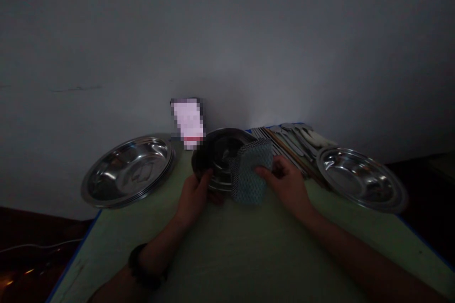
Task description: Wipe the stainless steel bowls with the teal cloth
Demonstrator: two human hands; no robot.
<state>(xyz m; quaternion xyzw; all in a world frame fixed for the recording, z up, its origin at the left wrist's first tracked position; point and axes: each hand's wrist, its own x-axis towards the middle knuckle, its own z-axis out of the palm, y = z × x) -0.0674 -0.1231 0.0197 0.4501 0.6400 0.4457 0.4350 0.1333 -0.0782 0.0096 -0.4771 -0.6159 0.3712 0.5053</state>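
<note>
My left hand [197,189] grips the near left rim of a metal bowl [220,151], thumb over the inside edge and fingers beneath. The bowl tilts towards me above the middle of the table. In my right hand [287,182] is a blue-green mesh cloth [252,175], pinched between thumb and fingers. It hangs in front of the bowl's right side and hides part of it; whether the two touch I cannot tell.
A stack of metal basins [131,170] stands on the green table [227,251] at left. Another metal basin [359,177] is at right. Chopsticks and spoons [289,139] lie behind, near the wall. A phone [188,120] with a blurred screen leans against the wall.
</note>
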